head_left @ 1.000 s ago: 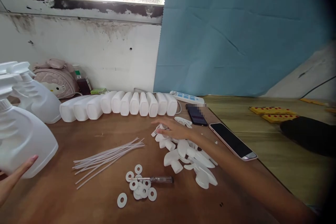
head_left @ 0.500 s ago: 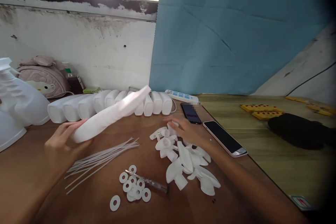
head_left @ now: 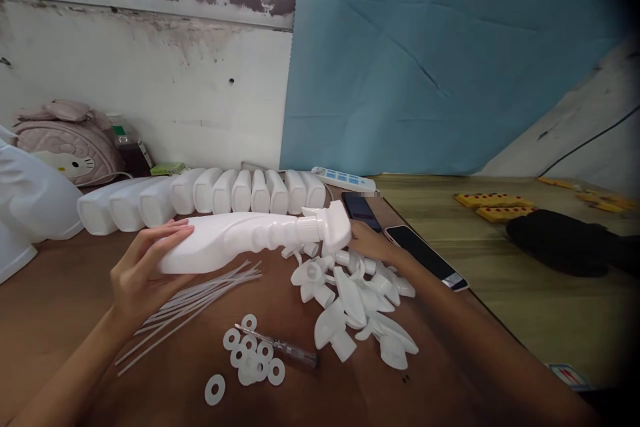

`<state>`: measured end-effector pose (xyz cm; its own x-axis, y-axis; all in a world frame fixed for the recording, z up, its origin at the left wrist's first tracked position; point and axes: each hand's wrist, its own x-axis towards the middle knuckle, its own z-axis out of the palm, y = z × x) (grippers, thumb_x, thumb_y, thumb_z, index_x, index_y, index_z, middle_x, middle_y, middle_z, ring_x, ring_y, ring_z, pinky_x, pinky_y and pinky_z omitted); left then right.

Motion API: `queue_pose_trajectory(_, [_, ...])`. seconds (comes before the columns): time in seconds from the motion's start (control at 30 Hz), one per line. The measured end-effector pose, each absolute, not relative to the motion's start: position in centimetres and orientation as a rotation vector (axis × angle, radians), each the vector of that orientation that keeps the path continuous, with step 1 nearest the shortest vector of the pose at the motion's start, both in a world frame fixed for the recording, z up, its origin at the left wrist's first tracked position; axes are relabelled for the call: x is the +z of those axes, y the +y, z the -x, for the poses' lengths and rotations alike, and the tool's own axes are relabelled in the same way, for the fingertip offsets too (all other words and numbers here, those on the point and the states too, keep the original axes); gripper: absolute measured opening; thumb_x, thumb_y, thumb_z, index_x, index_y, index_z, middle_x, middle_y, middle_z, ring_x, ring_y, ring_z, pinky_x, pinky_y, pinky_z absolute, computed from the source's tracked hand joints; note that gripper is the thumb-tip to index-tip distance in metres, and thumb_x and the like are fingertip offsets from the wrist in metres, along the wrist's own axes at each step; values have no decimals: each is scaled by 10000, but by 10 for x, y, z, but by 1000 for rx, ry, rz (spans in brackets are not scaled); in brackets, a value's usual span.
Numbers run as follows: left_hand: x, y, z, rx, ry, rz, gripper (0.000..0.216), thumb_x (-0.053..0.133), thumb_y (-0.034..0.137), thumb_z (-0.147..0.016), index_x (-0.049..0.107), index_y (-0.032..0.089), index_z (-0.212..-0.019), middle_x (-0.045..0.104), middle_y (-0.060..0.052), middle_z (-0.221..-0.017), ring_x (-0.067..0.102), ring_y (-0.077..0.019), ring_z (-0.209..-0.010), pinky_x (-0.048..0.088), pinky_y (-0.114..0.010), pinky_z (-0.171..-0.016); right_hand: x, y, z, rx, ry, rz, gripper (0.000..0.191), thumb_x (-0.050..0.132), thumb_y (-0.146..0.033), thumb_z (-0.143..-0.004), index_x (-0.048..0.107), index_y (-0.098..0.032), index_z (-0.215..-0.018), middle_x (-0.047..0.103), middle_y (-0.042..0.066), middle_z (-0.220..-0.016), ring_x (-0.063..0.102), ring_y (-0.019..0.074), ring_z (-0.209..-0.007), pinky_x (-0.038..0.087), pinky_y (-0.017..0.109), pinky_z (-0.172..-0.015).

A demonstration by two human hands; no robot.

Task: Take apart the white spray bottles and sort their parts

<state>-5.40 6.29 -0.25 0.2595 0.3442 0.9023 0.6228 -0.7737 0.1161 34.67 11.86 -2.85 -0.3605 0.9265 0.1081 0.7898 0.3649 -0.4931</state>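
My left hand (head_left: 145, 267) grips the base of a white plastic bottle (head_left: 225, 240), which lies nearly level with its neck to the right. At the neck sits a white spray head (head_left: 336, 225); whether it is seated on the neck or only held against it, I cannot tell. My right hand (head_left: 367, 240) is closed behind the spray head, its fingers mostly hidden. Below it lies a pile of loose white spray heads (head_left: 350, 297). Thin white tubes (head_left: 200, 303) lie under the bottle.
White ring washers (head_left: 250, 357) and a screwdriver (head_left: 283, 345) lie in front. White bottles (head_left: 155, 203) lie in a row behind. Two phones (head_left: 425, 257) and a power strip (head_left: 345, 179) are to the right. A pink bag (head_left: 70, 140) stands at back left.
The bottle has swung from a steep slant to nearly level. My right hand has lifted a spray head from the pile up to the bottle's neck.
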Motion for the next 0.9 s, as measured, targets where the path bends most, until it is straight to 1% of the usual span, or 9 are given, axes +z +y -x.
queue_pose_trajectory(0.13, [-10, 62, 57, -1674, -1024, 2155, 589, 772, 128, -545, 555, 152, -1093, 661, -102, -975, 645, -247, -877, 534, -382, -787, -18, 117, -348, 476, -2284, 1546, 266, 462, -399, -835, 597, -202, -952, 654, 71, -945, 606, 250, -887, 438, 377, -798])
queue_pose_trajectory(0.27, [-14, 65, 59, -1777, -1079, 2055, 558, 785, 114, -498, 551, 134, -1005, 678, -83, -880, 659, -228, -827, 542, -336, -732, -5, 118, -327, 479, -2296, 1500, 329, 381, -411, -880, 556, -192, -1052, 624, 101, -1040, 580, 260, -964, 425, 400, -831])
queue_pose_trajectory(0.4, [-14, 66, 62, -1716, -1004, 2061, 557, 793, 99, -471, 563, 140, -976, 667, -79, -879, 654, -225, -821, 541, -334, -706, -3, 116, -291, 649, -2425, 1312, 361, 389, -422, -885, 542, -225, -1147, 575, 54, -1184, 522, 224, -1089, 386, 365, -932])
queue_pose_trajectory(0.47, [-13, 66, 64, -1690, -1002, 2035, 561, 799, 112, -469, 571, 145, -981, 653, -88, -921, 645, -223, -825, 533, -353, -723, -5, 113, -276, 741, -2482, 1224, 362, 407, -426, -879, 554, -242, -1155, 575, 33, -1196, 510, 216, -1108, 368, 354, -959])
queue_pose_trajectory(0.57, [-14, 67, 66, -1670, -1022, 1994, 572, 804, 133, -480, 578, 155, -1005, 633, -89, -949, 628, -219, -845, 513, -375, -766, -6, 106, -261, 843, -2504, 1144, 334, 411, -414, -880, 600, -258, -1107, 598, 22, -1161, 528, 217, -1085, 368, 350, -957])
queue_pose_trajectory(0.67, [-14, 67, 67, -1669, -1032, 1998, 586, 803, 143, -497, 568, 175, -1033, 625, -81, -964, 618, -216, -864, 503, -383, -786, -3, 99, -252, 937, -2477, 1073, 294, 453, -393, -863, 630, -271, -1064, 612, 6, -1143, 556, 203, -1049, 395, 312, -925])
queue_pose_trajectory(0.77, [-15, 66, 67, -1660, -1038, 2015, 578, 799, 158, -515, 559, 203, -1038, 620, -63, -974, 615, -209, -871, 504, -388, -789, 3, 92, -245, 1025, -2416, 1021, 271, 469, -385, -851, 668, -254, -980, 655, -7, -1054, 591, 189, -985, 415, 296, -897])
queue_pose_trajectory(0.83, [-15, 65, 66, -1650, -1035, 2036, 577, 796, 154, -520, 554, 205, -1041, 619, -58, -971, 616, -208, -872, 507, -391, -793, 7, 89, -242, 1072, -2366, 1007, 272, 479, -395, -837, 687, -235, -905, 679, -8, -967, 612, 190, -933, 428, 308, -878])
queue_pose_trajectory(0.9, [-15, 64, 65, -1655, -1035, 2069, 579, 795, 139, -519, 551, 198, -1041, 616, -60, -971, 618, -212, -871, 511, -398, -797, 12, 88, -241, 1108, -2306, 1010, 254, 528, -404, -800, 689, -226, -884, 684, -2, -924, 621, 200, -895, 441, 330, -860])
